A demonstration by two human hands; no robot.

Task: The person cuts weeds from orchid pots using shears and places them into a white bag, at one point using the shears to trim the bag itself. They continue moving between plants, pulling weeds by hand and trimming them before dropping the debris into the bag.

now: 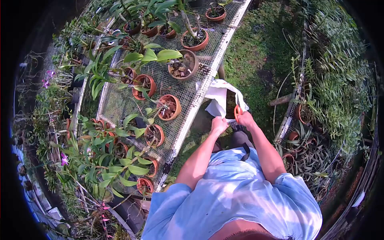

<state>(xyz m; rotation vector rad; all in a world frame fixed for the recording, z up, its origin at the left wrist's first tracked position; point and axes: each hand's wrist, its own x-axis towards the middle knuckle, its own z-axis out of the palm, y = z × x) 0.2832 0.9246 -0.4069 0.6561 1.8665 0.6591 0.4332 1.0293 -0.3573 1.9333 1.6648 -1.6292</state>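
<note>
In front of my body, my left hand (219,125) is closed on the lower edge of a white cloth (218,101). The cloth hangs in folds beside the bench edge, with one strip draping over to the right. Close by, my right hand (245,120) is closed around orange-handled scissors (238,112). One orange loop shows above the fingers; the blades are hidden. Both hands are near each other, with part of the white cloth between them.
To the left stands a wire-mesh bench (160,84) with a pale frame edge (191,116). Several clay pots (169,107) with leafy plants sit on it. A mossy ground path (252,52) runs ahead. Dense ferns (336,72) and a rail (294,96) line the right.
</note>
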